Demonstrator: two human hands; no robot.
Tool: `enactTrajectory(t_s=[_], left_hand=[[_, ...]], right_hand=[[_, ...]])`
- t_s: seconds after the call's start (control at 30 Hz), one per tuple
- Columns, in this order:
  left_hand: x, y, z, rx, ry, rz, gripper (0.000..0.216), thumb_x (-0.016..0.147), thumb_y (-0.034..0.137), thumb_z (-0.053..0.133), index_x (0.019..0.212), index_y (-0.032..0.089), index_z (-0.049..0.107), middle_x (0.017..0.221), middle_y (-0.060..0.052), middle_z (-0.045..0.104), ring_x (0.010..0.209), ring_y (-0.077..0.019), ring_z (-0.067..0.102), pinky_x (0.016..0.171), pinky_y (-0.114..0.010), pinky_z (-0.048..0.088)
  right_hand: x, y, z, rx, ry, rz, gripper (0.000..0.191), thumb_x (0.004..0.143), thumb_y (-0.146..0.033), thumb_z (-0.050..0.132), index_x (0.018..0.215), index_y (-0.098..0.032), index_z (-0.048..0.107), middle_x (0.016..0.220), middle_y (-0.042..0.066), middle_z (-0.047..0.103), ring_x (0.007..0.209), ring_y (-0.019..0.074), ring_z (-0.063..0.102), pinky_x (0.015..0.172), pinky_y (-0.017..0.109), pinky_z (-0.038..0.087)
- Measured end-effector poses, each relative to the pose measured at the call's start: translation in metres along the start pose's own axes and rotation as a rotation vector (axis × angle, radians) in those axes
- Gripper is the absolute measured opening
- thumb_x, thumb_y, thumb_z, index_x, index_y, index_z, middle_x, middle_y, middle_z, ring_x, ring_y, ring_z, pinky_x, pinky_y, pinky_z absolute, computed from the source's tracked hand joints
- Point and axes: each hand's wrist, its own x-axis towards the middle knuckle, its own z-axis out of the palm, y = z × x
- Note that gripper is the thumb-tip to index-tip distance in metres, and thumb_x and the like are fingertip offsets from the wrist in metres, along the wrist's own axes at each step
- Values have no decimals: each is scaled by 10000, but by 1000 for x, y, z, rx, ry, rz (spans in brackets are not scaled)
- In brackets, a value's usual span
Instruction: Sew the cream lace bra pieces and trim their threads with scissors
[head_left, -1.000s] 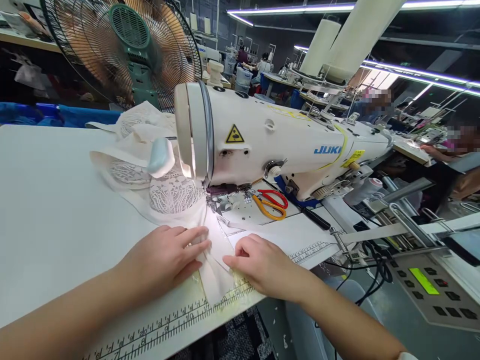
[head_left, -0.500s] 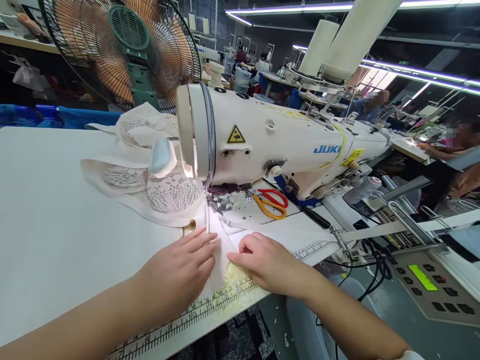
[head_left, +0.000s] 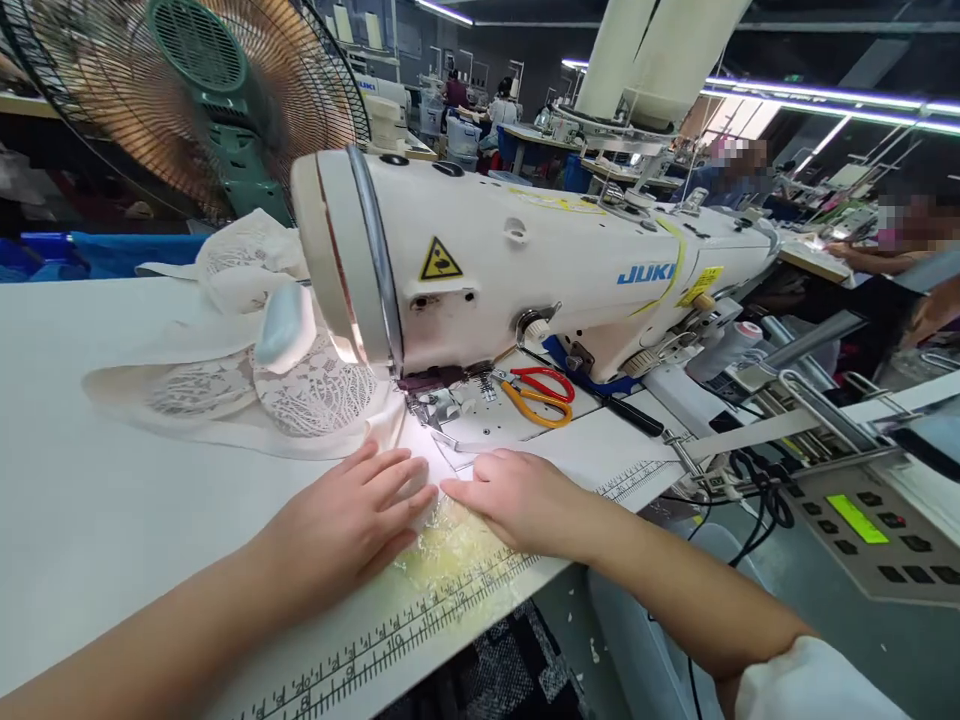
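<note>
A cream lace bra (head_left: 319, 395) lies across the white table, left of the sewing machine (head_left: 465, 270) and partly under its needle end. My left hand (head_left: 352, 510) rests with outstretched fingers on the fabric just in front of the needle area. Close beside it, my right hand (head_left: 525, 500) has its fingers curled, with thumb and forefinger pinched at the fabric's near edge; the exact grip is partly hidden. A folding metal guide and the presser area sit just beyond both hands.
Nippers with red and orange handles (head_left: 544, 395) and a black-handled tool (head_left: 634, 415) lie on the machine bed. A ruler strip (head_left: 390, 645) runs along the table's front edge. A big fan (head_left: 202, 100) stands behind; a control panel (head_left: 877, 530) is at right. Other people sit farther back.
The bra's fabric has been drawn farther under the machine, and its shiny brown part is out of sight. Both hands have come closer to the needle. The camera view has shifted.
</note>
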Motion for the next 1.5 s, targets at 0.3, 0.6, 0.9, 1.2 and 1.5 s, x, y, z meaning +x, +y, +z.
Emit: enactTrajectory(t_s=[0.3,0.6,0.9,1.2,1.5], left_hand=[[1,-29,-7,118,-83,48,434,971,96,378,1282,280,619,1321,-88,637,1256,-235,559,1165,-525,300],[4,-53,-7,156,-126,43,513,989,83,263,1268,323,620,1293,-41,664,1272,-193,553,1217,-571,114],[10,-76,-6,170,-135,80,474,1008,157,260,1272,316,619,1283,-64,669,1258,-233,567,1195,-632,59],[16,-96,4,185,-123,27,548,980,186,182,1248,261,654,1261,-152,667,1114,-353,625,962,-741,343],[26,-102,-3,122,-235,-230,541,891,107,310,1261,294,659,1145,-116,712,1095,-331,617,946,-556,451]], right_hand=[[19,-7,-25,-11,-184,96,480,951,-191,456,1429,-221,464,888,82,705,766,203,628,520,273,286],[38,-17,-39,-26,-286,219,481,1023,-391,357,1473,-230,403,847,111,720,767,261,672,548,307,381],[55,-27,-53,-10,-413,303,637,1020,-359,389,1575,-133,173,959,158,725,895,291,680,668,355,491],[43,-26,-40,-9,-318,250,551,1006,-347,415,1508,-129,350,852,130,722,773,270,682,558,315,419],[-7,42,-25,-23,180,485,269,953,-201,458,1069,-130,690,1111,142,683,1043,269,628,905,393,474]])
